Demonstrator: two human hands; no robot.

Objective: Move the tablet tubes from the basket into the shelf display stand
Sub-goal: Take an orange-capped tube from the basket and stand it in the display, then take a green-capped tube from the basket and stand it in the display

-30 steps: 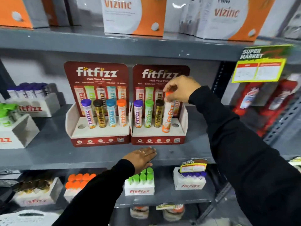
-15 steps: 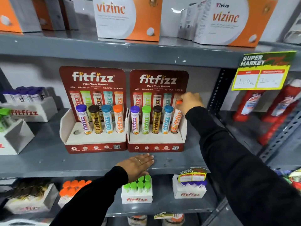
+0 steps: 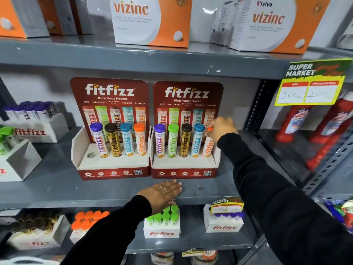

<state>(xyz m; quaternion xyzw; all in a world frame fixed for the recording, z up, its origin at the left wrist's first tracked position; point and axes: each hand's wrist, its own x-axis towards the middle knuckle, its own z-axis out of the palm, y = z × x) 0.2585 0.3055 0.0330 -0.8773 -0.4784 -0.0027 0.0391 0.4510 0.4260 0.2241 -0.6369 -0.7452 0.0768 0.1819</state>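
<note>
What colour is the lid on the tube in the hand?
Orange cap on the tube, pinched by the right hand; head view.

Orange tube [image 3: 207,145] cap mostly hidden under right hand [image 3: 222,129]; red bottles [image 3: 328,134] at right blurred, labels unreadable.

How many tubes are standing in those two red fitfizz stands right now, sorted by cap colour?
Purple caps: 2
Dark brown caps: 2
Blue caps: 2
Orange caps: 2, one under the right hand
Green caps: 1
Total: 9 tubes. The left stand has one empty hole; the right stand is full.
</note>
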